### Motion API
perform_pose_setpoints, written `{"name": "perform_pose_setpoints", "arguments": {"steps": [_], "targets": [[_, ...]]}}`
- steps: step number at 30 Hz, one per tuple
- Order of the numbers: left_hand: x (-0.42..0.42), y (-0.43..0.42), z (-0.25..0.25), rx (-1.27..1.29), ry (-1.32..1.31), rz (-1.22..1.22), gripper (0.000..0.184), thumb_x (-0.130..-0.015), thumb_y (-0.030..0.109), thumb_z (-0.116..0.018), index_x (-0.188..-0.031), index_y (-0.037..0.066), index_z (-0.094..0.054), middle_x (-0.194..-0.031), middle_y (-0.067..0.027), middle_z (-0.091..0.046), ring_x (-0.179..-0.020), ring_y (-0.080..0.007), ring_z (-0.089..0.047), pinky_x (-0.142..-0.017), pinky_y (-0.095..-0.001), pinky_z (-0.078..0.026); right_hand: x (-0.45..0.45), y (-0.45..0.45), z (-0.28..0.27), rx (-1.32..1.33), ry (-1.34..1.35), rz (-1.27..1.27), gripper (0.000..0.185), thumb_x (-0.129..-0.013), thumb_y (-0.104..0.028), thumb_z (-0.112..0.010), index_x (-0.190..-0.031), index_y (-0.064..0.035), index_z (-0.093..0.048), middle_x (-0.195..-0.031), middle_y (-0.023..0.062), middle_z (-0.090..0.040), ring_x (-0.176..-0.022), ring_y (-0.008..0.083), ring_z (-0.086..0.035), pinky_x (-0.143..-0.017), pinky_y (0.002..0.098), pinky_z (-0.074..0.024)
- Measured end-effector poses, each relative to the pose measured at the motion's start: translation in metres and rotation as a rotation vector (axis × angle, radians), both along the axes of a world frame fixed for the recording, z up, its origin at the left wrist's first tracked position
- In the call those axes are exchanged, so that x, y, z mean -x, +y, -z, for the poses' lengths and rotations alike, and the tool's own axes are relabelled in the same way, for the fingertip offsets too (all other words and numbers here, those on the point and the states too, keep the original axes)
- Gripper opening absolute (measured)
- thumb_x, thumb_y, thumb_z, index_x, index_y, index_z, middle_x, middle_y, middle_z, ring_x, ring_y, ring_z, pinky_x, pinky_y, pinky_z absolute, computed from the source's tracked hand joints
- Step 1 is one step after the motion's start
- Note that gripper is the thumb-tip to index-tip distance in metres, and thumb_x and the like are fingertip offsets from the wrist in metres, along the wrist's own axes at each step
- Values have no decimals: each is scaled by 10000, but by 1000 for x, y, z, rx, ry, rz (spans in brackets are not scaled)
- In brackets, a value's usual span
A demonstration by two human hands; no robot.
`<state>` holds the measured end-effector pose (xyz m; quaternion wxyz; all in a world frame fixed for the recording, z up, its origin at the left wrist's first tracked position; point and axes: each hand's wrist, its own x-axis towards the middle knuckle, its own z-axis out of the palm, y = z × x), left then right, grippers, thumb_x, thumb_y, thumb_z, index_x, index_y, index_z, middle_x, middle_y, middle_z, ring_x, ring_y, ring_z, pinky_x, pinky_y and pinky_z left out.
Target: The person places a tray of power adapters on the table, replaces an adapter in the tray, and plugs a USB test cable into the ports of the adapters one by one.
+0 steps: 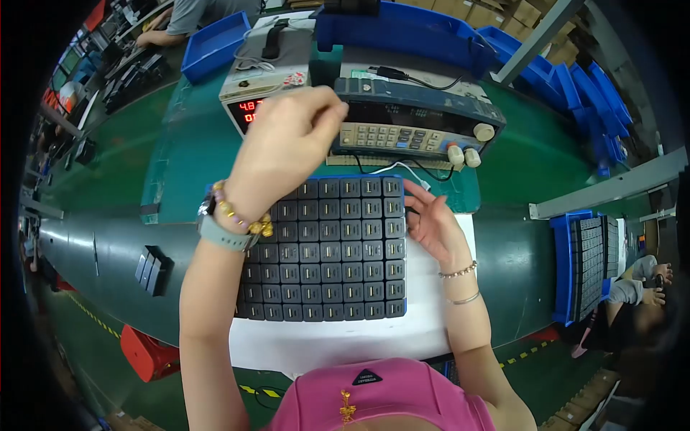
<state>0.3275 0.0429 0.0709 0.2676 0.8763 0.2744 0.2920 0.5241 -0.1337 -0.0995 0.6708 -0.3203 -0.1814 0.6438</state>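
Red stool [144,352] far L, low, by the edge of the dark table [503,237]. On the table nearby, a small grp of dark pieces [151,271], lying side by side. Farther back, blue bin [215,47], tilted in view, w/ a co-worker's grey sleeve [190,16] beyond it.

Next, meter [233,108] w/ red digits, partly hidden by L hand [284,136]. L hand is raised over the far side of the black blocks [330,251], nr the front of the instrument [420,118]; grip curled, thumb & fingertips pressed together. Can't tell if anything sits b/w them.

Black blocks, approx. ctr, stand in tight rows, each w/ a slot on top, blue tray [345,176] edge showing at the back. White sheet [316,345] shows on the near side & to the R. Behind: instrument w/ keypad, round knob & 2 pale plugs [463,156] at its front R, cables nr them.

R hand [435,226] is at the far R corner of the blocks, fingers spread & loosely bent, fingertips at the edge; nothing visible held.

Far R: blue crate [564,266] w/ more dark blocks, another person's hands [658,284] beside.
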Motion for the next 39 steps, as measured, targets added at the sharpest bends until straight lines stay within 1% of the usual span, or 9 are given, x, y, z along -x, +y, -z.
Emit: {"name": "perform_pose_setpoints", "arguments": {"steps": [1,4,10,14,19,22,28,36,39], "targets": [[0,6,7,-63,-88,-7,178,-879,140,-578,-904,-21,-650,-659,-104,-605,-575,-141,-534,-560,-288,-423,2,2,-6,43,23,46,694,-932,-589,-404,-1320,-14,-442,-1077,80,-601,-672,101,-532,-550,225,-458],[1,7,14,66,51,-25,178,-880,140,-578,-904,-20,-653,-685,-111,-617,-604,-140,-559,-576,-282,-435,-12,9,4,89,251,0,571,-953,-564,-400,-1128,-37,-533,-939,64,-633,-635,108,-527,-531,216,-439],[-13,16,63,-24,63,276,129,-839,105,-603,-854,-9,-660,-799,-162,-663,-758,-324,-648,-696,-375,-504,-5,14,-9,267,232,63,285,-965,-333,-529,-925,-55,-578,-817,25,-602,-627,118,-522,-506,220,-396],[-14,11,77,46,138,373,188,-853,179,-587,-900,16,-669,-840,-162,-658,-819,-335,-641,-748,-410,-499,-5,-2,-33,41,-26,-9,263,-902,-184,-625,-1023,49,-616,-872,36,-581,-595,80,-382,-502,212,-354],[-17,7,76,101,251,397,202,-867,206,-574,-925,37,-669,-837,-158,-636,-813,-337,-628,-738,-425,-487,8,21,-61,-48,-422,178,102,-888,-24,-590,-977,21,-610,-894,73,-597,-654,108,-508,-554,226,-430],[-18,9,74,146,269,427,227,-874,227,-576,-955,35,-666,-844,-151,-636,-801,-316,-628,-720,-403,-484,15,35,-65,-67,-663,246,92,-872,57,-566,-947,9,-590,-947,105,-677,-799,118,-629,-700,226,-506],[-19,13,67,350,274,425,238,-872,182,-604,-1045,19,-596,-774,-131,-666,-712,-274,-648,-677,-364,-491,39,31,-75,-42,-1032,421,95,-845,78,-601,-926,28,-604,-937,101,-697,-831,143,-663,-778,270,-530],[-19,14,71,312,242,425,226,-868,177,-612,-1017,13,-567,-749,-128,-668,-714,-281,-660,-669,-367,-490,41,33,-75,-24,-1425,527,119,-791,80,-624,-886,8,-622,-832,96,-686,-697,180,-667,-644,271,-512],[-19,14,72,312,231,431,194,-866,172,-615,-956,9,-562,-744,-139,-666,-693,-281,-658,-642,-367,-490,44,30,-79,-89,-1613,553,120,-758,81,-632,-836,-5,-604,-765,120,-637,-697,275,-628,-630,340,-487]]}}
